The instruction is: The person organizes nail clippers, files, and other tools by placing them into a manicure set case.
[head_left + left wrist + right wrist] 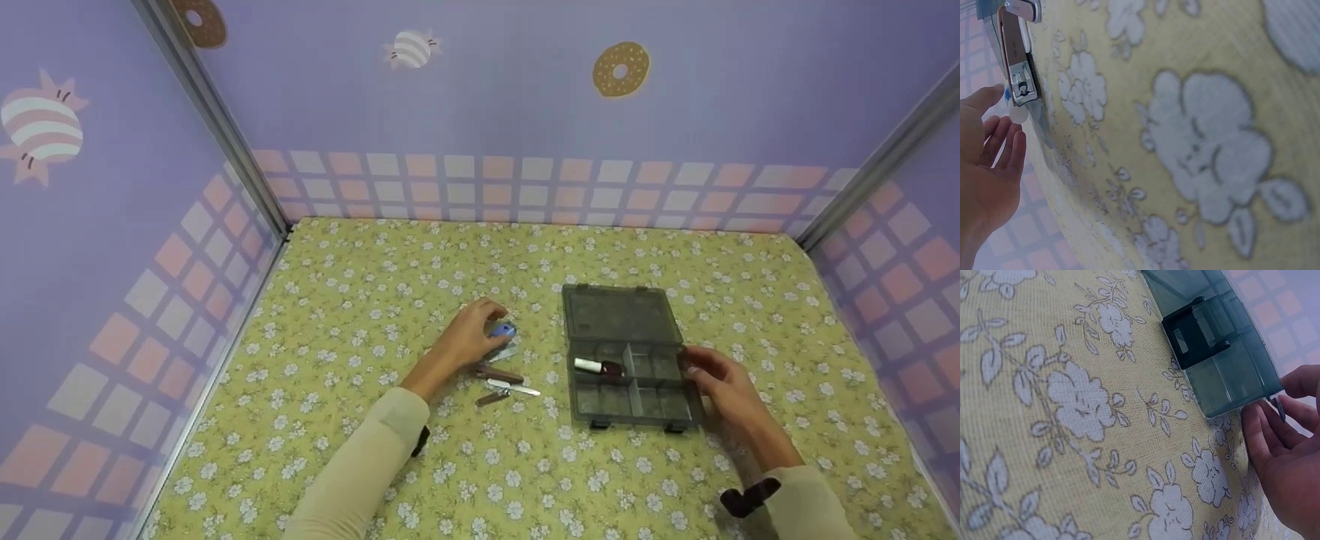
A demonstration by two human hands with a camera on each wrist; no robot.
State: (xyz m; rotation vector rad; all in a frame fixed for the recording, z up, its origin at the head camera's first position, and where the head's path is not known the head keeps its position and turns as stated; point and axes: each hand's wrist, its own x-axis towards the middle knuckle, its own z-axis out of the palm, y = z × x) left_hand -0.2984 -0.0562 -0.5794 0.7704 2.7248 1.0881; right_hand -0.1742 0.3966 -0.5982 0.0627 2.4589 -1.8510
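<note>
My left hand (pixel 469 334) curves around a small blue piece (pixel 503 330), thumb on the near side and fingers beyond it. In the left wrist view, a gap shows between the thumb and the other fingers (pixel 1002 143). Just nearer lie a brown nail clipper (pixel 499 373), a slim silver tool (pixel 514 388) and a smaller brown clipper (pixel 493 398). At the right, my right hand (pixel 724 386) grips the side edge of a dark see-through compartment box (pixel 634 409), its lid (pixel 621 313) folded back. A nail polish bottle (pixel 600 367) with a white cap lies in it.
Flowered yellow cloth (pixel 360 300) covers the table. Purple walls with pink and white squares (pixel 495 191) rise at the back and both sides, joined by metal corner posts (pixel 217 127). Two dark latches (pixel 600 424) stick out from the box's near edge.
</note>
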